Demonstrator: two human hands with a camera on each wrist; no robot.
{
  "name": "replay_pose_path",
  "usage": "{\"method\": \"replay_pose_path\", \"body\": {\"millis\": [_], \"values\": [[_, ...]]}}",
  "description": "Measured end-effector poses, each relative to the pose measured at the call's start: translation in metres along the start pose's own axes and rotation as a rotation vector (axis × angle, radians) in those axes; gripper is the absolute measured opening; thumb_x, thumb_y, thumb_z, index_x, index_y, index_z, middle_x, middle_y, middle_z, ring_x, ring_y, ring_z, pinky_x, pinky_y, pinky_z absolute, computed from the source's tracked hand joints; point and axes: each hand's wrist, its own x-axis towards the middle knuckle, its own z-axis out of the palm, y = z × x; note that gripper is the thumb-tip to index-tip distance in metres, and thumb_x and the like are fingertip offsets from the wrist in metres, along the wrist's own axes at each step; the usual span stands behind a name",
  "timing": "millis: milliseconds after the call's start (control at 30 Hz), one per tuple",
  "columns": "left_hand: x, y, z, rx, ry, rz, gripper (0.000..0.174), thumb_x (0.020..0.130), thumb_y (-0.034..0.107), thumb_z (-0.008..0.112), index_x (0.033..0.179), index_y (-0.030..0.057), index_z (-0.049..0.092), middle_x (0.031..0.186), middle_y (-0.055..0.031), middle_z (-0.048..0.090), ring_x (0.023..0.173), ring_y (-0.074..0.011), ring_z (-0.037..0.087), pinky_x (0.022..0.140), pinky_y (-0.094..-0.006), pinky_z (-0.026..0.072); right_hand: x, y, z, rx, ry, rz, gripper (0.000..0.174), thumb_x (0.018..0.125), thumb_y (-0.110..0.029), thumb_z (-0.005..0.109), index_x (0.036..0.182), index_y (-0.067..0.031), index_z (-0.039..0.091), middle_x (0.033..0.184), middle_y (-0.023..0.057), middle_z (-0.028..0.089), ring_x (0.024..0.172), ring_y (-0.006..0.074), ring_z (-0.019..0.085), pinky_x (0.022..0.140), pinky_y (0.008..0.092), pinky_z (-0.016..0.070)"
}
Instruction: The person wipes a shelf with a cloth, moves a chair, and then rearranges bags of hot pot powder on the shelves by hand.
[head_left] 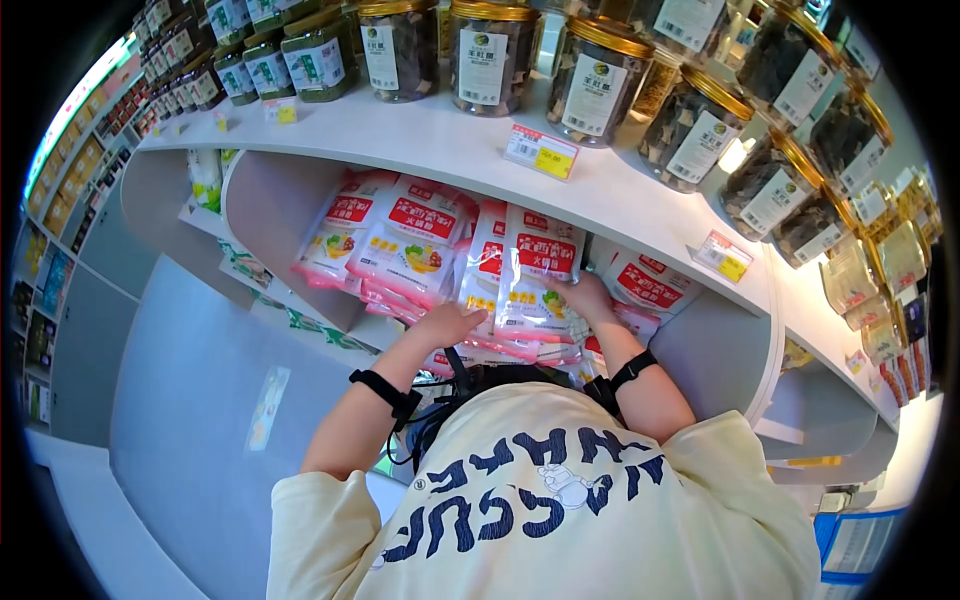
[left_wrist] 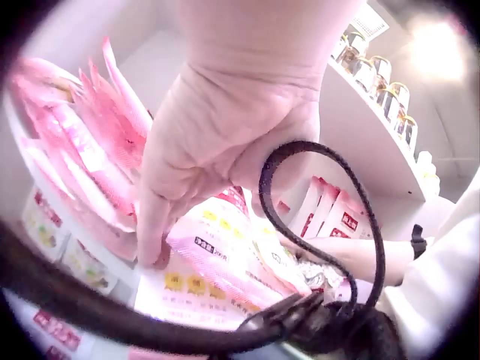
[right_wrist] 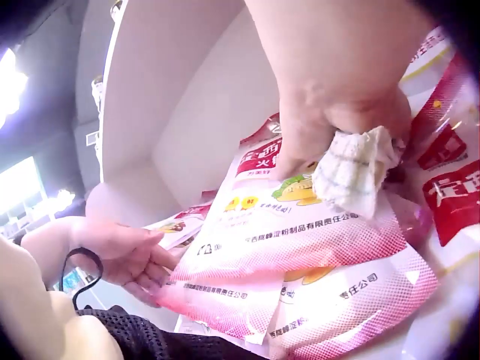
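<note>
Pink-and-white packets with red labels lie stacked in the shelf bay, one of the front ones (head_left: 540, 270) under both hands. My left hand (head_left: 450, 325) is at the near left of this stack; in the left wrist view that hand (left_wrist: 217, 142) has a fairly straight finger down on a packet (left_wrist: 187, 292). On the right, my other hand (head_left: 588, 300) touches the front packet's right side. The right wrist view shows my right hand (right_wrist: 337, 90) holding a crumpled white cloth (right_wrist: 356, 172) against the palm, thumb on a packet (right_wrist: 300, 232). Some fingertips are hidden.
Gold-lidded jars (head_left: 485, 60) line the white counter (head_left: 400, 130) above the bay, with price tags (head_left: 540, 152) at its edge. More packets lie left (head_left: 340, 225) and right (head_left: 650, 285) of the front ones. The bay's curved side wall (head_left: 285, 230) stands at left.
</note>
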Motion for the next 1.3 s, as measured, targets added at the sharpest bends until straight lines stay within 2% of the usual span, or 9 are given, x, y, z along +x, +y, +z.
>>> {"method": "replay_pose_path", "body": {"millis": [200,367,467,600,633,733,900,1033,1300], "values": [[0.053,-0.021,0.044,0.175,0.132,-0.071,0.096,0.083,0.070,0.054,0.136,-0.0100,0.045,0.139,-0.0338,0.044,0.129,-0.0444,0.045,0.105,-0.0466,0.0390,0.003,0.006,0.017,0.186,-0.020,-0.346,0.054,0.077,-0.031,0.083,0.116,0.0004,0.063,0.106,0.0147,0.070,0.098,0.0211,0.066,0.086,0.0339,0.0523],[0.029,0.034,0.025,-0.128,0.201,-0.190,0.091,0.080,0.056,0.066,0.149,0.0061,0.035,0.147,-0.0389,0.026,0.139,-0.0486,0.025,0.114,-0.0483,0.0265,0.031,0.042,0.036,0.322,0.106,-0.340,0.048,0.076,-0.022,0.084,0.115,-0.0008,0.065,0.109,0.0115,0.070,0.103,0.0190,0.065,0.089,0.0349,0.0521],[0.039,0.027,0.052,-0.189,0.349,-0.157,0.090,0.080,0.054,0.067,0.149,0.0062,0.035,0.149,-0.0388,0.022,0.142,-0.0485,0.016,0.114,-0.0508,0.0234,0.016,0.021,0.018,0.232,-0.100,-0.045,0.050,0.075,-0.025,0.084,0.115,-0.0024,0.066,0.110,0.0102,0.070,0.103,0.0182,0.065,0.089,0.0339,0.0517],[0.055,0.027,0.031,-0.722,0.140,0.041,0.081,0.080,0.027,0.077,0.146,0.0031,0.037,0.136,-0.0378,0.043,0.120,-0.0369,0.055,0.098,-0.0414,0.0464,0.006,0.017,0.012,0.089,-0.129,-0.248,0.051,0.073,-0.028,0.085,0.116,-0.0061,0.067,0.109,0.0108,0.071,0.100,0.0209,0.066,0.090,0.0329,0.0508],[0.075,0.014,0.049,-0.657,0.295,0.136,0.081,0.078,0.019,0.077,0.145,0.0025,0.036,0.117,-0.0288,0.061,0.092,-0.0333,0.067,0.081,-0.0364,0.0538,0.005,0.018,0.012,0.130,-0.131,-0.276,0.050,0.074,-0.029,0.084,0.116,-0.0066,0.067,0.109,0.0108,0.071,0.100,0.0205,0.066,0.090,0.0328,0.0507],[0.069,0.022,0.050,-0.727,0.585,-0.070,0.087,0.078,0.019,0.078,0.147,0.0008,0.029,0.119,-0.0262,0.061,0.092,-0.0336,0.067,0.082,-0.0359,0.0538,0.008,0.022,0.015,0.218,-0.145,-0.289,0.049,0.077,-0.031,0.082,0.117,-0.0065,0.067,0.110,0.0100,0.071,0.099,0.0188,0.066,0.089,0.0330,0.0505],[0.058,0.039,0.039,-0.100,0.282,-0.295,0.106,0.075,0.060,0.070,0.150,0.0017,0.023,0.150,-0.0309,0.027,0.141,-0.0421,0.025,0.114,-0.0511,0.0262,0.010,0.024,0.024,0.103,0.019,-0.230,0.050,0.077,-0.030,0.082,0.118,-0.0044,0.066,0.111,0.0094,0.071,0.099,0.0172,0.066,0.089,0.0329,0.0502],[0.069,0.036,0.041,-0.182,0.377,-0.018,0.094,0.076,0.056,0.073,0.138,-0.0047,0.037,0.142,-0.0337,0.038,0.132,-0.0474,0.038,0.108,-0.0499,0.0358,0.011,0.020,0.017,0.465,-0.161,-0.071,0.052,0.078,-0.030,0.081,0.121,-0.0061,0.064,0.116,0.0065,0.068,0.105,0.0166,0.063,0.093,0.0318,0.0474],[0.058,0.070,-0.040,-0.127,0.133,-0.191,0.089,0.079,0.059,0.069,0.135,-0.0059,0.042,0.124,-0.0292,0.060,0.115,-0.0399,0.060,0.096,-0.0425,0.0477,-0.006,-0.017,0.022,0.974,-0.259,0.150,0.055,0.084,-0.029,0.076,0.127,-0.0013,0.058,0.121,0.0111,0.065,0.104,0.0202,0.065,0.092,0.0335,0.0504]]}}
